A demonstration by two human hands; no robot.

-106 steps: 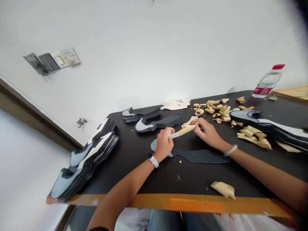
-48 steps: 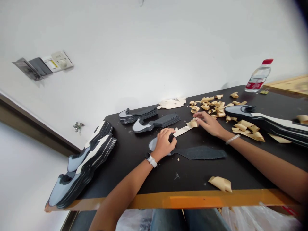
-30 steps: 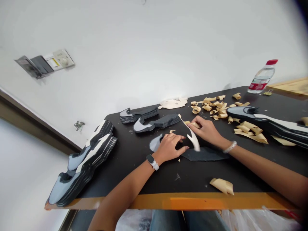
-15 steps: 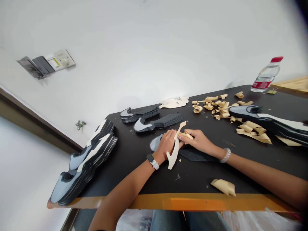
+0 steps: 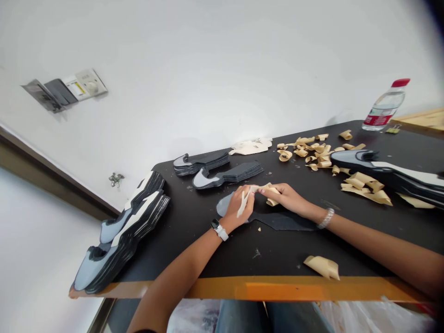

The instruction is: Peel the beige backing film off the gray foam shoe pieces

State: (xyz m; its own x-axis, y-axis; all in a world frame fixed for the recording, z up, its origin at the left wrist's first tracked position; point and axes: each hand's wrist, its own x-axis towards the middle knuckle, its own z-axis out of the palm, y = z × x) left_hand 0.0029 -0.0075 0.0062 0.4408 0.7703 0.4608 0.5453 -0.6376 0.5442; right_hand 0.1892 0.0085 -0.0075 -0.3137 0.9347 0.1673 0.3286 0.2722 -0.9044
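My left hand is closed on a cream shaped strip, whose lower part lies across the back of the fingers. Just to its right, my right hand pinches the far end of the strip, with tan curled backing paper in its fingers. Both hands hover close together over a flat grey-and-black shoe upper on the table; my left hand and wrist cover part of it.
Stacked shoe uppers lie behind my hands, others with white strips at left, and more at right. Cream pieces lie by the wall. Curled paper scraps and a water bottle are at the back right.
The cream strip has turned from standing long and upright between my hands to lying folded over my left fingers. My left fingers have closed around it, and the paper bunches in my right hand.
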